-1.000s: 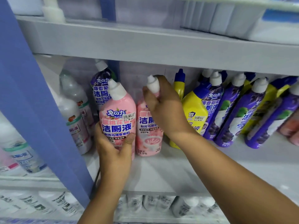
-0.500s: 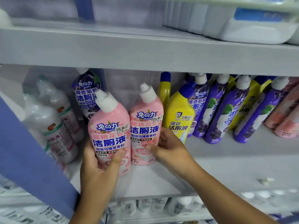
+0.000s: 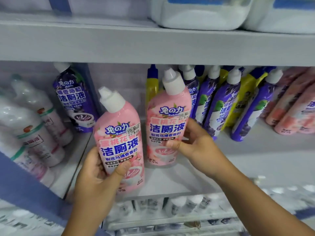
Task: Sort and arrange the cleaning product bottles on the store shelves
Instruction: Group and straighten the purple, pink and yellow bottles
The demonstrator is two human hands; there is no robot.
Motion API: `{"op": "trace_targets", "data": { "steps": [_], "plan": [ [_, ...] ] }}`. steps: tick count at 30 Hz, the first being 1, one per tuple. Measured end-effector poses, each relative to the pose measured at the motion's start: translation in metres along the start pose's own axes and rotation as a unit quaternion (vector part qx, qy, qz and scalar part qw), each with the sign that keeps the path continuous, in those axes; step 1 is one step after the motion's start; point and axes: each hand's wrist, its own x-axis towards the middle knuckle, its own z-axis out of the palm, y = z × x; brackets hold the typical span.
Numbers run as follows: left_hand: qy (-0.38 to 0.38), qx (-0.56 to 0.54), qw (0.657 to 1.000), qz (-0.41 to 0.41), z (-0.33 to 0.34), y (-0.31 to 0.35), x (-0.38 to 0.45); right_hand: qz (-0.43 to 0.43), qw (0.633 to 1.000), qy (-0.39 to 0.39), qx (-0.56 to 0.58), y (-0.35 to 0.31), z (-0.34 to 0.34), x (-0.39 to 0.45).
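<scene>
My left hand (image 3: 97, 176) grips one pink bottle (image 3: 119, 142) left of the yellow bottle (image 3: 151, 89); my right hand (image 3: 192, 143) clamps its twin (image 3: 168, 126) directly before it. Best keep both upright, labels forward, bases square.

Big white plastic jugs on top shelf (image 3: 201, 16) cut off by upper edge. Yellow blue-capped bottle (image 3: 152, 89) mostly hidden behind right-hand pink white-capped bottle (image 3: 167, 126). Clear wrapped bottles at far left (image 3: 32, 126) blurred, labels unreadable. White bottles on lower shelf (image 3: 179, 205) smeared, print illegible. Right forearm (image 3: 265, 203) runs out of lower right corner.
</scene>
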Motion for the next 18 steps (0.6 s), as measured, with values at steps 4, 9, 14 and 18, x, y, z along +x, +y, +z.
{"op": "trace_targets", "data": {
  "steps": [4, 9, 14, 18],
  "plan": [
    [0.006, 0.015, 1.0, 0.017, 0.053, 0.012, -0.013, -0.016, 1.0, 0.025, -0.003, 0.007, -0.06, -0.018],
    [-0.003, 0.022, 0.999, 0.024, 0.14, 0.025, -0.04, -0.028, 0.997, 0.067, -0.003, 0.012, -0.158, -0.056],
    [-0.019, 0.015, 0.999, 0.027, 0.241, 0.028, -0.078, -0.028, 0.993, 0.113, -0.008, 0.027, -0.269, -0.101],
    [-0.038, 0.003, 0.999, 0.027, 0.316, 0.023, -0.101, -0.018, 0.989, 0.142, -0.028, 0.041, -0.357, -0.13]
  ]
}}
